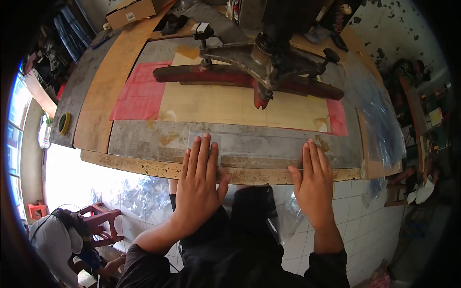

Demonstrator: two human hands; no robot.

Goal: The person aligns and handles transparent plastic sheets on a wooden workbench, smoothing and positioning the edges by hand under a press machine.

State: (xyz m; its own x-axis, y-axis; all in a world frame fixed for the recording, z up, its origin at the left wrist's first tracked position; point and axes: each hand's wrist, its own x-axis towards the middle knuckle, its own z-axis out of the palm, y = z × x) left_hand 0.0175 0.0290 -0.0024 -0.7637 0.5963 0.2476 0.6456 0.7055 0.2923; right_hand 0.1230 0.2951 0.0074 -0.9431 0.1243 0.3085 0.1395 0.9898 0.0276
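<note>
My left hand (pixel 198 173) lies flat with fingers stretched forward on the left end of a clear plastic strip (pixel 259 146) at the table's front edge. At the strip's right end my right hand (pixel 313 168) rests palm down, its fingers together and its thumb apart. Neither hand grips anything. Behind the strip, a yellowish sheet (pixel 216 105) with pink pieces (pixel 141 91) at its ends lies on the grey plate (pixel 139 139). Over that sheet stands a dark metal press head with a red-edged bar (pixel 216 76).
A worn wooden edge (pixel 259 175) runs along the front. Clear plastic sheets (pixel 379 120) lie at the right, a yellow tape roll (pixel 64 124) at the left. A cardboard box (pixel 132 13) stands behind. Another person (pixel 57 240) sits low at the left near a red stool (pixel 103 223).
</note>
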